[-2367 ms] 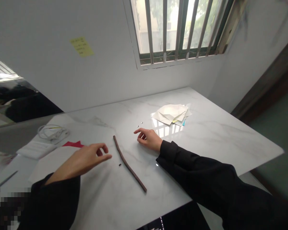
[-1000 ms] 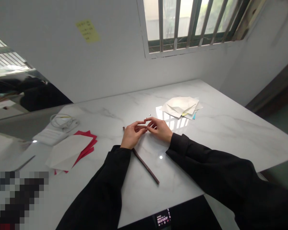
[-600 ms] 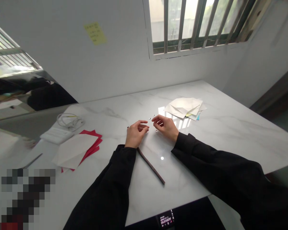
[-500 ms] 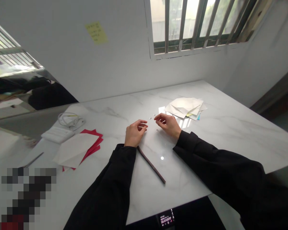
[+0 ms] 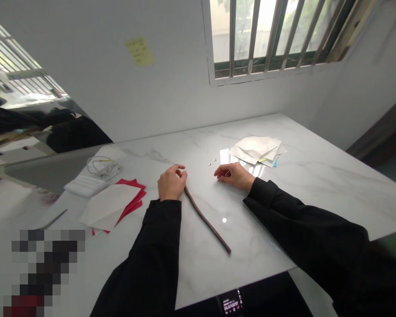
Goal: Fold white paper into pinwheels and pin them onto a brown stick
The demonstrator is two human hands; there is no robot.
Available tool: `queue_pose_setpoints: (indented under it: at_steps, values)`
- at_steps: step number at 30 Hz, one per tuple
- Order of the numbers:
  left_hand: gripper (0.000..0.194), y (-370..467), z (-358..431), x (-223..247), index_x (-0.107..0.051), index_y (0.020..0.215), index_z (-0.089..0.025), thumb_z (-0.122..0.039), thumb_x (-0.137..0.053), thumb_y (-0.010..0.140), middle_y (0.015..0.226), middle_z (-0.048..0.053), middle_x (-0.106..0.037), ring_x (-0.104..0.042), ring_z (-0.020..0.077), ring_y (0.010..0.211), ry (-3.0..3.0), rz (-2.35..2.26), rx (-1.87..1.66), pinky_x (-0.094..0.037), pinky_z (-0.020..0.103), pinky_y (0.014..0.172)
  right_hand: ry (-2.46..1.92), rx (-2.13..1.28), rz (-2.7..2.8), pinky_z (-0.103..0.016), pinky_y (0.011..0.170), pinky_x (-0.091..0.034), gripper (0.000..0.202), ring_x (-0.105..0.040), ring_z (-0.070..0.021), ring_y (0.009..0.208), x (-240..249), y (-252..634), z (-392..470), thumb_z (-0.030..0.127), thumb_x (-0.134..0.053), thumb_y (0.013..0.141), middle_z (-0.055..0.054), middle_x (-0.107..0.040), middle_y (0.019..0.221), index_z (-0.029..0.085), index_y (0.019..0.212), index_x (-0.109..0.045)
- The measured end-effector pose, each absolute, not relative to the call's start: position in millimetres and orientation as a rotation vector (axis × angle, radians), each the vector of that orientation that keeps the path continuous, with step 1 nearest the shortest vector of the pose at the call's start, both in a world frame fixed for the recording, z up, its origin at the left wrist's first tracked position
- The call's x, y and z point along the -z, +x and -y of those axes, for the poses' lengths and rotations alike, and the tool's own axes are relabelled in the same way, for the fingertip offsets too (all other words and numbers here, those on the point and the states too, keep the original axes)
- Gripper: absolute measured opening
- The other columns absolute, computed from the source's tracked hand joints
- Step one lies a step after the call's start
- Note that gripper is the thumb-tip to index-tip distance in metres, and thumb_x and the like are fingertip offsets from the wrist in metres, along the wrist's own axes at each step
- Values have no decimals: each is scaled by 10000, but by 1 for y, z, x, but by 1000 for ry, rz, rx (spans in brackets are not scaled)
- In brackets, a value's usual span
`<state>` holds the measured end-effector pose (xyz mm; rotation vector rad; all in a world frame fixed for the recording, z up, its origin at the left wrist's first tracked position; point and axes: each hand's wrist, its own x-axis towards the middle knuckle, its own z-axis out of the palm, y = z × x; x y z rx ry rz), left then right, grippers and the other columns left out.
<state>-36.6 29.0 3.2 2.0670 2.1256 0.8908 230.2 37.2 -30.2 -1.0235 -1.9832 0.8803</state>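
My left hand [image 5: 172,182] rests low over the table with its fingers loosely bent and a gap between thumb and forefinger. A thin dark brown stick [image 5: 207,222] lies slanting on the marble-patterned table, its far end against or under that hand; contact is unclear. My right hand [image 5: 234,175] is down at the tabletop, fingertips drawn together. What they hold, if anything, is hidden. Just beyond them lie two tiny shiny beads, a nearer bead [image 5: 209,164] and a farther bead [image 5: 214,160].
Cream folded papers [image 5: 257,147] lie at the back right. To the left are a pale sheet [image 5: 110,202] over red paper [image 5: 132,204], a white box [image 5: 86,186], a coiled cable [image 5: 104,166] and a dark pen-like object [image 5: 54,219]. A lit screen [image 5: 231,304] shows below the front edge.
My left hand has moved left, uncovering more of the stick, and its fingers have curled. My right hand has come down over the spot where a third bead lay, hiding it.
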Motion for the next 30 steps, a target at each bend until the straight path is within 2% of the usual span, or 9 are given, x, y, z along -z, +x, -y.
queue_pose_setpoints:
  at_steps: [2,5,10,13,16,21,25,30]
  values:
    - [218,-50,-33,-2,-771,1001,-275,-360,-649,840,792,28,-758,-700,256,784,2039,-2201,-828,-469,328,718,-1041,-861,1973,-267,694,-518,164,-619,-123,688,32,228,-37,148,-697,818,-6,-722,776,184,951,-785]
    - [203,-55,-35,0,-782,955,-282,-383,-670,819,785,23,-767,-695,256,758,2042,-2177,-709,-459,324,702,-1061,-786,1974,-268,694,-511,172,-616,-125,685,38,225,-41,119,-691,825,-4,-729,796,190,958,-775]
    - [211,-35,-29,2,-779,984,-292,-395,-645,858,865,28,-785,-709,276,849,2104,-2041,-587,-471,342,769,-1166,-466,1888,-335,784,-534,264,-654,-158,732,36,226,-50,103,-665,866,-49,-749,1056,204,1097,-742]
    - [204,-19,-24,4,-769,997,-294,-388,-639,871,863,15,-781,-701,257,822,2126,-1935,-577,-461,343,778,-1272,-265,1858,-413,904,-537,266,-678,-246,909,31,238,-53,165,-645,907,-100,-730,1128,193,1158,-727]
    - [201,-7,-20,9,-765,1009,-296,-382,-633,883,852,8,-775,-692,234,783,2171,-1814,-613,-453,331,754,-1387,-99,1833,-496,1051,-482,375,-601,-347,1197,28,260,-61,216,-646,912,-171,-692,1255,154,1281,-676]
    - [209,3,-15,12,-770,1008,-294,-394,-624,897,835,7,-767,-680,218,749,2191,-1703,-640,-445,321,738,-1544,56,1724,-541,1156,-390,497,-546,-365,1334,37,308,-81,287,-647,911,-201,-654,1367,127,1380,-608]
    - [211,2,-15,12,-772,1021,-298,-387,-628,897,844,3,-765,-676,215,746,2178,-1698,-645,-447,322,743,-1712,-13,1703,-495,1146,-424,620,-570,-343,1349,51,336,-90,286,-709,832,-182,-627,1449,124,1419,-590]
    - [209,1,-16,15,-773,1022,-301,-386,-633,893,832,5,-761,-668,210,726,2198,-1666,-679,-450,313,730,-1845,-79,1638,-420,1046,-502,389,-682,-305,1179,58,345,-92,303,-676,845,-138,-743,1268,176,1205,-752]
